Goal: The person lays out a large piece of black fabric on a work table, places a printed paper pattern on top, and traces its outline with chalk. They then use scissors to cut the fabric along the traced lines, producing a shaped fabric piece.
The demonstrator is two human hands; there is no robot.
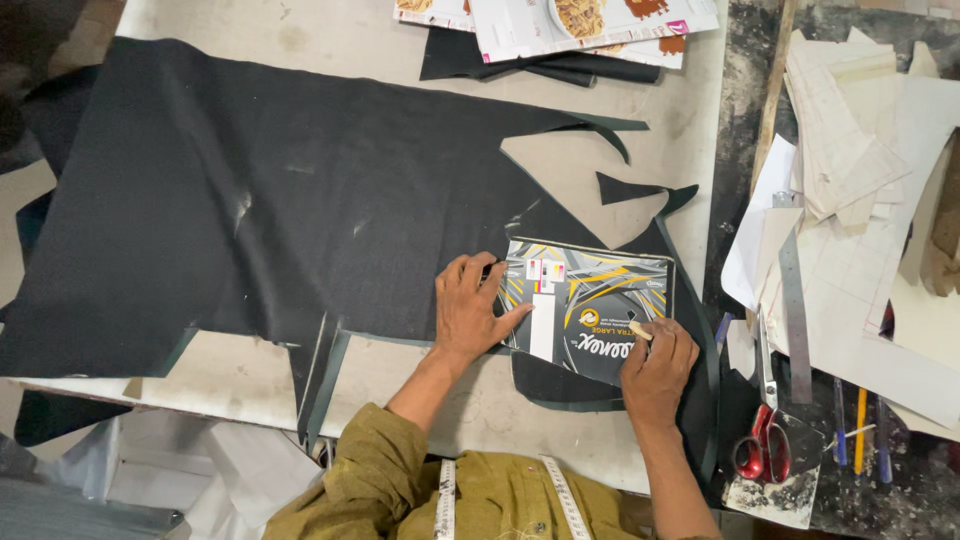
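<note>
hands [560, 335] on card template [590, 305], black fabric [250, 200]

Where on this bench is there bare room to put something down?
Bare tabletop shows between the black fabric sheet and the printed papers. A second strip lies along the near edge, left of the left hand. Right side is crowded: paper patterns, steel ruler, red-handled scissors.

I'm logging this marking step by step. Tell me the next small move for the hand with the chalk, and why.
Probably draw the chalk along the lower edge of the printed card template. The right hand holds the chalk at that edge, the left hand presses the card flat on the black fabric, and no chalk line is visible there.
</note>
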